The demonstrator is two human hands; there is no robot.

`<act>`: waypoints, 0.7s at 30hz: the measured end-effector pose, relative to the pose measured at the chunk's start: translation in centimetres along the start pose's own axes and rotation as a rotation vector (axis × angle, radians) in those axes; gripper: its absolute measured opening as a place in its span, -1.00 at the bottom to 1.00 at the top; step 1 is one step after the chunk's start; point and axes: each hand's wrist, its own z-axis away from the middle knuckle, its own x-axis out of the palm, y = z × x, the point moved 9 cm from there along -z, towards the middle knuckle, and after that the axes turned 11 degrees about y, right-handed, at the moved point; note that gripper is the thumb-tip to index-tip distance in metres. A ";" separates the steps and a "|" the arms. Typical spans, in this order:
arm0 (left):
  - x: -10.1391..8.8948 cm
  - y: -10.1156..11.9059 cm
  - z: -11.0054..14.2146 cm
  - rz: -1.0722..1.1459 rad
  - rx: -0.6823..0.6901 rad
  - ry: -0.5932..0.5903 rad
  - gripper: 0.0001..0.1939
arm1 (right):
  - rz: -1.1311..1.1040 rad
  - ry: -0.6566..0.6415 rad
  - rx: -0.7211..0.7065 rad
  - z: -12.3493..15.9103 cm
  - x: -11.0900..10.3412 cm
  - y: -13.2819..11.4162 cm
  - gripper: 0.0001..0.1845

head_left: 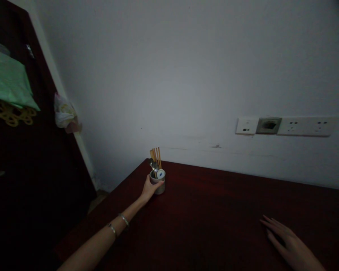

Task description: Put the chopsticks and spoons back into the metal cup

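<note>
My left hand (147,190) has its grip closed round a grey cup (160,189), thumb across the near side and the other fingers round the left and behind. The cup stands upright near the far left corner of the dark red worktop (203,203); its base seems to rest there, though I can't be sure no part of it is lifted. The chopsticks (159,158), metal spoons (154,166) and a white piece with a blue mark (161,173) are already in it, their upper ends above the rim. So the cup is filled and in my grasp, and nothing shows it set apart from my hand.

Two bracelets (124,219) circle my left forearm. Well apart, to the right, my right hand (292,244) is open and holds nothing I can see, fingers loosely extended, over or on the worktop.

My left fingertips are hidden behind the cup, as are the lower ends of the utensils. I can't count the spoons in this dim light, and the worktop's near edge is lost in shadow or cut off.
</note>
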 end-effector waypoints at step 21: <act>0.0 -0.7 0.5 -0.093 0.130 -0.199 -0.09 | -0.123 -0.083 -0.070 -5.3 -0.4 -9.7 -0.55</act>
